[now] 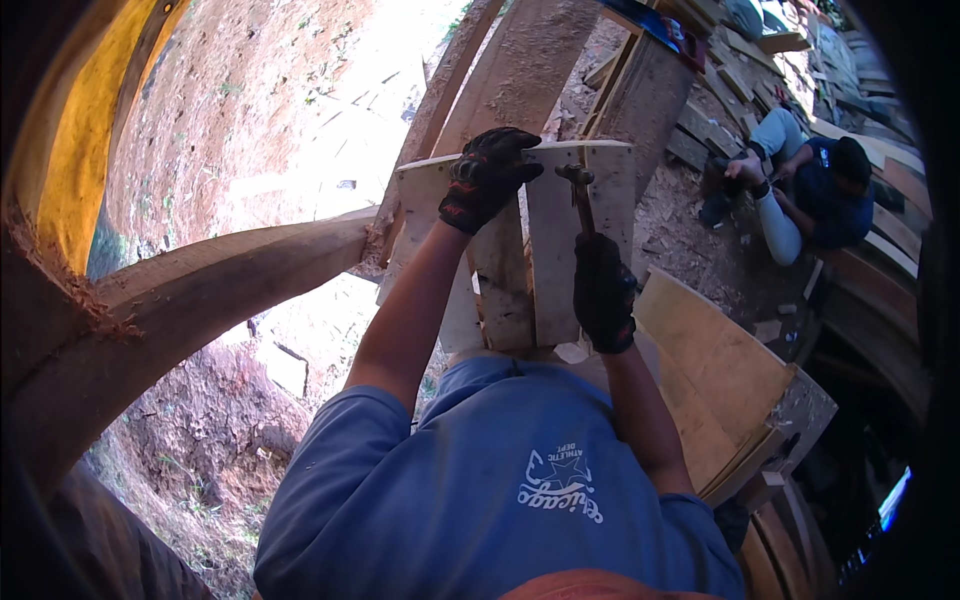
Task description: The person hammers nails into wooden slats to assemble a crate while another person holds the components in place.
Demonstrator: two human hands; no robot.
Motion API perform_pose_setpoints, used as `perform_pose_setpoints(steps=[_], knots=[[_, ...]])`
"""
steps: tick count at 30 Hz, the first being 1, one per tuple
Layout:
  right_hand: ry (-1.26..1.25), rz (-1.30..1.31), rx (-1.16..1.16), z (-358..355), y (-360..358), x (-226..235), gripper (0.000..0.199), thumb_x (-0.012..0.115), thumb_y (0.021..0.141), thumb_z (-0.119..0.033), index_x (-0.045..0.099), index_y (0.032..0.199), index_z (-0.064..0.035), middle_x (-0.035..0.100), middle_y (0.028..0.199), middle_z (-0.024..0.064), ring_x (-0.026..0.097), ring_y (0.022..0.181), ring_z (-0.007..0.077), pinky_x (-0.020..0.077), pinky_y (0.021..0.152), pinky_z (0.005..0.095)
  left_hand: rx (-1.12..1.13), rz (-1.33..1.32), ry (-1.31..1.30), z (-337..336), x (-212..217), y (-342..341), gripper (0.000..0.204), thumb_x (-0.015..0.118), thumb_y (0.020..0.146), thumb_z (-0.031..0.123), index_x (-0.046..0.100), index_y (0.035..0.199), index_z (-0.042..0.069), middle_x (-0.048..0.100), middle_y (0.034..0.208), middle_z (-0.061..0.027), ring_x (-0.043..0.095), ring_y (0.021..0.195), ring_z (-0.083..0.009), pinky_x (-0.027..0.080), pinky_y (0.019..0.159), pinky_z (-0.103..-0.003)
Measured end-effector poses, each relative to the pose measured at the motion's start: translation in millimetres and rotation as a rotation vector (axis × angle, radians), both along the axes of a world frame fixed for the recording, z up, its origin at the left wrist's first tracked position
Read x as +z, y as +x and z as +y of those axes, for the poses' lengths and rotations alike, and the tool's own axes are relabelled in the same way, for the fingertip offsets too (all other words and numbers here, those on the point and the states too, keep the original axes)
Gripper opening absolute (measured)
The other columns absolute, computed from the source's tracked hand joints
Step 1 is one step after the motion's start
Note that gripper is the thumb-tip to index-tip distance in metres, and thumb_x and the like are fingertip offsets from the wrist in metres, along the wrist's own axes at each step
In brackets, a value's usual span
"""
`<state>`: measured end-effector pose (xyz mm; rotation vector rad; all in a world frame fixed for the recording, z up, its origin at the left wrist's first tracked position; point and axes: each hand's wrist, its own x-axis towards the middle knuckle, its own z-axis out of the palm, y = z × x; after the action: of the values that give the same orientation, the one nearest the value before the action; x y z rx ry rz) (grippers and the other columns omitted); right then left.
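In front of me stands a panel of pale wooden slats (pixel 557 255), with narrow gaps between the slats and a board along its far edge. My left hand (pixel 485 180), in a black glove, is curled over that far edge, thumb on the near side. Whether a nail is between its fingers I cannot make out. My right hand (pixel 604 293), also gloved, is wrapped round the handle of a hammer (pixel 580 195). The hammer's head is over the panel's far edge, just right of my left hand; whether it touches the wood is unclear.
A long beam (pixel 240 258) curves in from the left to the panel. Thick planks (pixel 515 70) run away beyond it, and a blue-and-red tool (pixel 665 30) lies on timber. Plywood sheets (pixel 710 370) are at right. A co-worker (pixel 830 190) sits among scrap wood.
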<state>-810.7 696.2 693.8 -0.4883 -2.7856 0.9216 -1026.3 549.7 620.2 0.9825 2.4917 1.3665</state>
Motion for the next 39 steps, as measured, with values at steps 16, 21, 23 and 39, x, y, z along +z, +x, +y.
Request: perform_pose_setpoints(steps=[16,21,23,39], knots=[[0.297,-0.031,0.211,-1.8,-27.6,-28.0,0.011,0.059,0.105,-0.01,0.062,0.114,-0.0058,0.064,0.085,0.0108,0.068,0.072,0.0303,0.0513,0.058,0.0401,0.021,-0.089,-0.184,11.4,5.2,-4.4,0.022,0.077,0.09,0.029,0.079,0.097,0.008,0.077,0.103,-0.0112,0.073,0.101,-0.0331,0.057,0.09,-0.043],[0.053,0.104,0.019,-3.8,-23.9,0.0,0.008,0.059,0.105,-0.014,0.063,0.108,-0.0079,0.067,0.081,0.0146,0.069,0.069,0.0359,0.0524,0.058,0.0453,0.063,0.024,0.018,5.9,-18.8,0.3,0.022,0.077,0.09,0.03,0.08,0.098,0.01,0.078,0.104,-0.011,0.073,0.101,-0.0329,0.057,0.09,-0.042],[0.095,0.083,0.054,-4.9,-23.7,-8.8,0.008,0.06,0.104,-0.014,0.063,0.108,-0.0077,0.067,0.081,0.0158,0.068,0.067,0.0377,0.0523,0.058,0.0465,0.068,-0.007,0.018,7.2,-17.1,1.0,0.02,0.077,0.089,0.028,0.08,0.098,0.011,0.078,0.103,-0.0111,0.073,0.1,-0.0328,0.057,0.089,-0.043],[0.06,0.051,-0.14,38.4,28.7,7.4,0.016,0.061,0.102,-0.008,0.063,0.117,-0.0034,0.066,0.101,0.0158,0.07,0.084,0.0359,0.0548,0.069,0.0424,-0.019,0.151,-0.026,8.2,-24.4,-0.9,0.012,0.073,0.086,0.012,0.081,0.095,0.011,0.079,0.104,-0.0096,0.075,0.099,-0.0286,0.058,0.09,-0.039]])
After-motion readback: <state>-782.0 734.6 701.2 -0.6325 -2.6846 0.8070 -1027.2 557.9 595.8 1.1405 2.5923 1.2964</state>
